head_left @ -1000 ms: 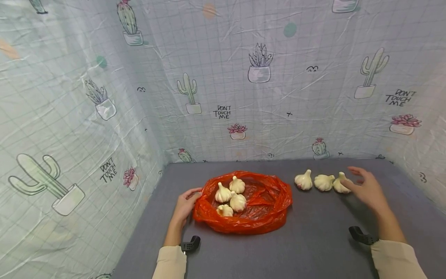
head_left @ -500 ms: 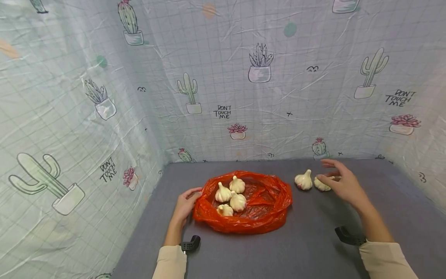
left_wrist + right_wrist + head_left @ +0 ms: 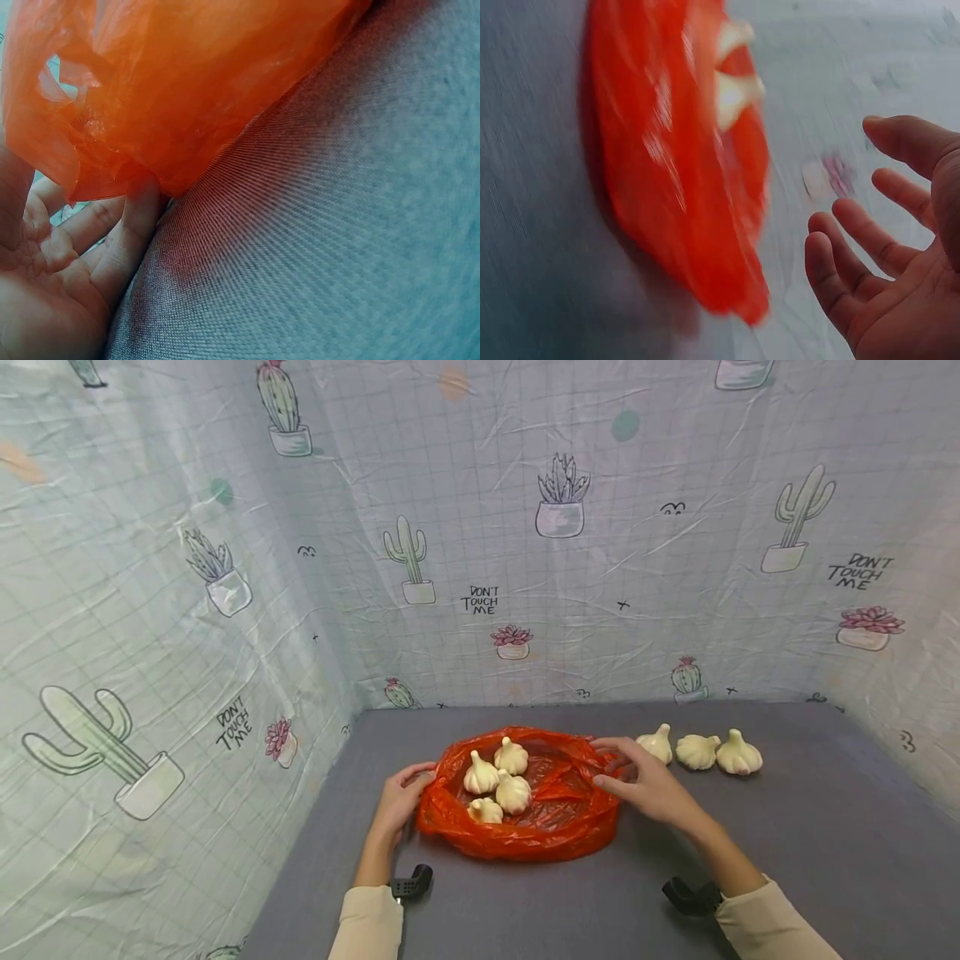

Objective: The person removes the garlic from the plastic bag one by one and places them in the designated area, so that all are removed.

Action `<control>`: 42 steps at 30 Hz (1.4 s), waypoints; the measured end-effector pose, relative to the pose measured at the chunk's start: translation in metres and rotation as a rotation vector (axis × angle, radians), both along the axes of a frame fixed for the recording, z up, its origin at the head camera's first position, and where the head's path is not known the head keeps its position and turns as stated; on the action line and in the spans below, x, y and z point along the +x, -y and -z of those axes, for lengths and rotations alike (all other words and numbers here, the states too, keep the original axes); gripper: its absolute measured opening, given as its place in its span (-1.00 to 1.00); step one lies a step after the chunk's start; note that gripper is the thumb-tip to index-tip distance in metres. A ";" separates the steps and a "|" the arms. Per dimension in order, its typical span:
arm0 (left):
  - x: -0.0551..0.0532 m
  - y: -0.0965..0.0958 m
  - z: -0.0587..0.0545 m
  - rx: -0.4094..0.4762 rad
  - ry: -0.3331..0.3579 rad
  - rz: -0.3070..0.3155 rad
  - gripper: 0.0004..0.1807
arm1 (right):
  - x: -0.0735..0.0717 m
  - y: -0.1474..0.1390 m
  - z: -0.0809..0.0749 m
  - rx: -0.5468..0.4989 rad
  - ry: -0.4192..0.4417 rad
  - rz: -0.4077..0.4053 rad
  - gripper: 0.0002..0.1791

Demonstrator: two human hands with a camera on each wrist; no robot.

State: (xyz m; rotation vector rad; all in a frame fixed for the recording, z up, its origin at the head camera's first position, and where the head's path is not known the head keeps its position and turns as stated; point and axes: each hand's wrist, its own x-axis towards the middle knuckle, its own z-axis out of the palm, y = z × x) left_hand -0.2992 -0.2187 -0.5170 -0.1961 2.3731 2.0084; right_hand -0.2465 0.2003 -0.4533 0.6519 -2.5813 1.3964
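A crumpled red plastic bag (image 3: 525, 843) stands wide open on the table, with several garlic bulbs (image 3: 513, 795) in its left half. My left hand (image 3: 396, 800) touches the bag's left side with thumb and fingers loosely extended; in the left wrist view the translucent bag covers those fingertips. At the bag's right rim my right hand (image 3: 651, 785) reaches in from the right, thumb and fingers spread apart. In the right wrist view that right hand (image 3: 889, 247) holds nothing, its fingers slightly bent beside the blurred bag (image 3: 675, 165).
Three more garlic bulbs stand in a row at the back right: one (image 3: 660, 745) partly behind my right hand, then a second bulb (image 3: 697, 752) and a third bulb (image 3: 739, 753). A cactus-print sheet (image 3: 480, 543) hangs behind the grey table (image 3: 525, 910).
My right hand has swept left from the rightmost garlic bulb, past the other bulbs, to the bag's right rim. The three bulbs stay in place. My left hand has not moved.
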 end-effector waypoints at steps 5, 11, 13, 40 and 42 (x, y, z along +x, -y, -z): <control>-0.001 -0.002 0.001 -0.004 -0.001 0.003 -0.66 | 0.005 0.027 0.003 0.010 0.005 -0.046 -0.47; -0.001 -0.002 0.001 -0.007 0.001 0.004 -0.65 | 0.009 0.049 0.007 0.036 0.040 -0.082 -0.41; 0.000 -0.002 0.000 -0.007 -0.002 0.007 -0.64 | 0.009 0.054 0.008 0.033 0.061 -0.093 -0.40; -0.001 0.000 0.002 -0.019 -0.002 0.003 -0.65 | -0.034 0.107 0.030 0.045 0.147 -0.105 -0.39; -0.001 0.000 0.002 -0.017 -0.002 0.003 -0.66 | -0.036 0.109 0.032 0.062 0.149 -0.096 -0.39</control>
